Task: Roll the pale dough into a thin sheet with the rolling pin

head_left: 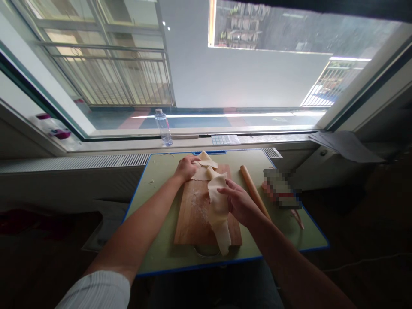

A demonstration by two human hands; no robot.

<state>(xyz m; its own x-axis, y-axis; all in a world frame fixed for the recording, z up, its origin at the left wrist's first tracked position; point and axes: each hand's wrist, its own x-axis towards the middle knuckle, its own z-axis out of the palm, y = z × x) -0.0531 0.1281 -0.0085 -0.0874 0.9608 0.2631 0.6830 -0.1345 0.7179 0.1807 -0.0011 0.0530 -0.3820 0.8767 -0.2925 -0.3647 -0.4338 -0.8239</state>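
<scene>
A wooden cutting board (193, 219) lies on a green table, dusted with white flour in its middle. My right hand (240, 201) grips a long strip of dough sheet (219, 201) by its right edge, thumb on top; the strip hangs down past the board's near edge. At the board's far left, my left hand (186, 168) has its fingers closed on another piece of dough sheet (206, 159), part of which is folded up. A wooden rolling pin (254, 191) rests on the table just right of the board and my right hand.
The small green table (154, 253) has a blue rim. A blurred-out item (281, 189) sits on its right side. On the windowsill stand a clear plastic bottle (163, 127) and another bottle with a purple cap (53, 126). Papers (347, 146) lie at the right.
</scene>
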